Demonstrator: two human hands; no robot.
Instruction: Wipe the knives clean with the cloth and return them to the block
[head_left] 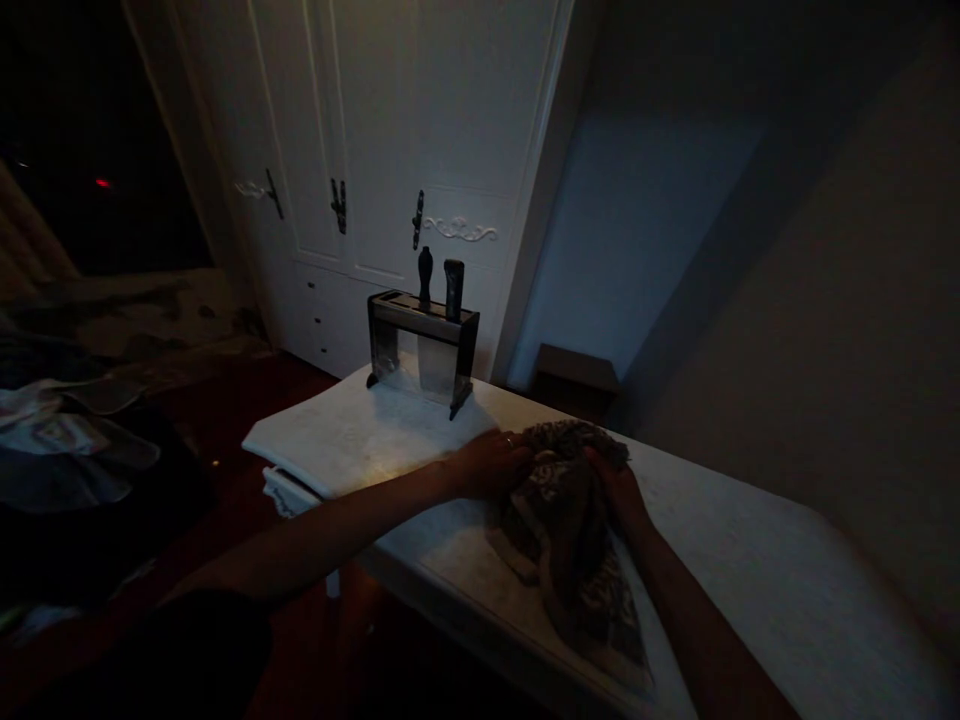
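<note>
A dark patterned cloth lies crumpled on a white table, trailing toward the near edge. My left hand rests on the cloth's left side, fingers curled into the fabric. My right hand grips the cloth's right side, its fingers partly buried in the folds. The room is very dim.
A metal knife block with two dark handles stands at the table's far left end. White wardrobe doors rise behind it. A small dark stool sits by the wall. Clothes are piled on a bed at left.
</note>
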